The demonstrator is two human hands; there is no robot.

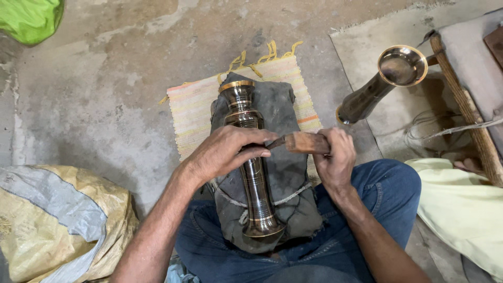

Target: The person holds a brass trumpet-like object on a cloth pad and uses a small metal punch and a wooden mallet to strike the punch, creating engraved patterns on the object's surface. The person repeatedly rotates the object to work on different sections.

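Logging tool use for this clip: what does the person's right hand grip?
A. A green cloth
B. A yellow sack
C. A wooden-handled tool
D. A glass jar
C: the right hand closes around a wooden-handled tool whose tip meets the dark metal vase under the left hand.

Metal vase (253, 173): lying lengthwise on a padded block (285, 131), mouth end away from the person, base end near the lap.
Padded block: on a woven mat (194, 112), which lies on the floor (105, 78); near end between the person's knees.
Left hand (225, 152): resting across the vase's middle.
Right hand (335, 157): right of the vase, gripping a wooden-handled tool (301, 142) that reaches toward the left hand.
Second vase (382, 86): to the right, beyond the right hand, tilted.
Sack (57, 220): on the floor, lower left.
Cloth bundle (31, 18): far upper left.
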